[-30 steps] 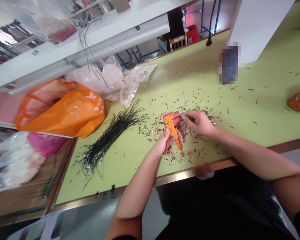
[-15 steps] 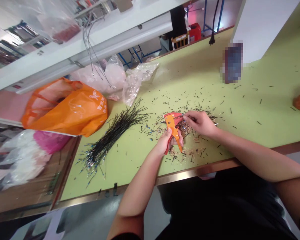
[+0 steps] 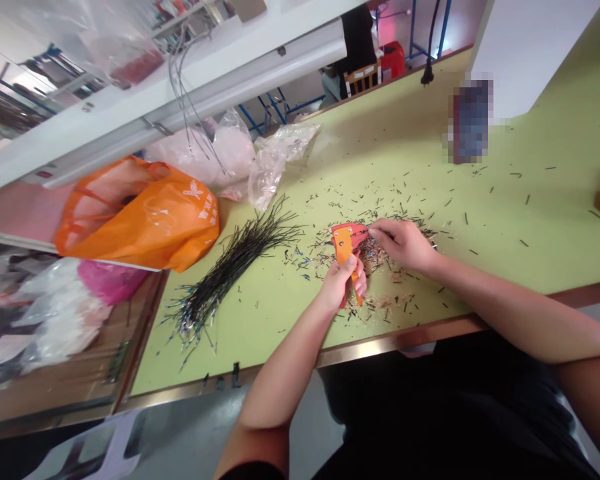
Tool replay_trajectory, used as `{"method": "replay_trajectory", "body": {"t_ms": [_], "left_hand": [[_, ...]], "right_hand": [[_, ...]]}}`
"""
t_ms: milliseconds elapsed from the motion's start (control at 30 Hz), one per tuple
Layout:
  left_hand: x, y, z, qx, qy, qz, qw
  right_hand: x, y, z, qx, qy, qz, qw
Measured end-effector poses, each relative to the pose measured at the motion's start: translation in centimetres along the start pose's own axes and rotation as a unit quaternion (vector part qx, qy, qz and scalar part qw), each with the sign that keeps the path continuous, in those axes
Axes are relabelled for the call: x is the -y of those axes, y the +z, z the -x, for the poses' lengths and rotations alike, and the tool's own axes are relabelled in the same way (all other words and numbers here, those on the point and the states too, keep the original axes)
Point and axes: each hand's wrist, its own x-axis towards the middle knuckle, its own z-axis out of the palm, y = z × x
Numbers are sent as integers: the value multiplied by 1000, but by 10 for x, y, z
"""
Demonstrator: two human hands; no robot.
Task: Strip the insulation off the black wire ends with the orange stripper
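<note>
Left grip clenched around an orange wire stripper just above the bench, right grip pinching a thin wire at its jaws, many insulation scraps already scattered, one bundle of black wires seemingly finished alongside, amount still left not visible.

A: What's standing in the left hand's way?

B: The wire bundle is lying near it on the left, and the orange bag is sitting beyond that.

A: And the right hand?

B: The stripper is blocking it leftward; rightward, the green table is stretching out, strewn with offcuts.
</note>
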Motion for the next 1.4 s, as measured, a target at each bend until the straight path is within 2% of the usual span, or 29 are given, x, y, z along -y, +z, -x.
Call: {"method": "replay_trajectory", "body": {"t_ms": [200, 300, 367, 433, 467, 533, 600, 667, 733, 800, 867, 933, 1000, 1100, 1233, 1400], "left_hand": [[8, -3, -3, -20, 4, 36, 999], [10, -1, -4, 9, -5, 82, 997], [6, 0, -3, 31, -14, 109, 993], [-4, -2, 0, 28, -11, 129, 991], [-11, -6, 2, 12, 5, 147, 989], [-30, -18, 8, -48, 70, 210, 974], [-46, -31, 12, -114, 141, 276, 944], [-53, -37, 13, -130, 132, 280, 942], [-48, -33, 12, -93, 69, 257, 960], [-35, -22, 9, -32, 12, 224, 974], [-22, -12, 9, 37, -26, 185, 982], [-12, -7, 10, 97, -46, 145, 984], [-8, -6, 11, 137, -57, 114, 982], [-8, -6, 11, 154, -61, 117, 979], [-7, -7, 10, 134, -80, 163, 974], [-2, -9, 9, 112, -116, 166, 973]], "right_hand": [[-6, 2, -1, 0, -8, 42, 999], [-6, 2, -2, -4, -32, 74, 997], [-5, 0, -3, -10, -58, 87, 994], [-7, -8, -4, -15, -69, 79, 994], [-10, -14, -4, -29, -58, 69, 996], [-19, -32, -7, -105, -9, 51, 993], [-29, -48, -10, -236, 37, 52, 970], [-36, -56, -13, -272, 35, 44, 961], [-38, -50, -15, -206, 1, 2, 978], [-34, -33, -14, -94, -51, -64, 992], [-30, -14, -11, -8, -92, -122, 988], [-26, 0, -8, 40, -112, -162, 980], [-23, 8, -6, 72, -118, -191, 972], [-20, 10, -3, 109, -111, -218, 963], [-19, 12, -1, 136, -82, -217, 963], [-21, 18, 1, 125, -72, -217, 966]]}}
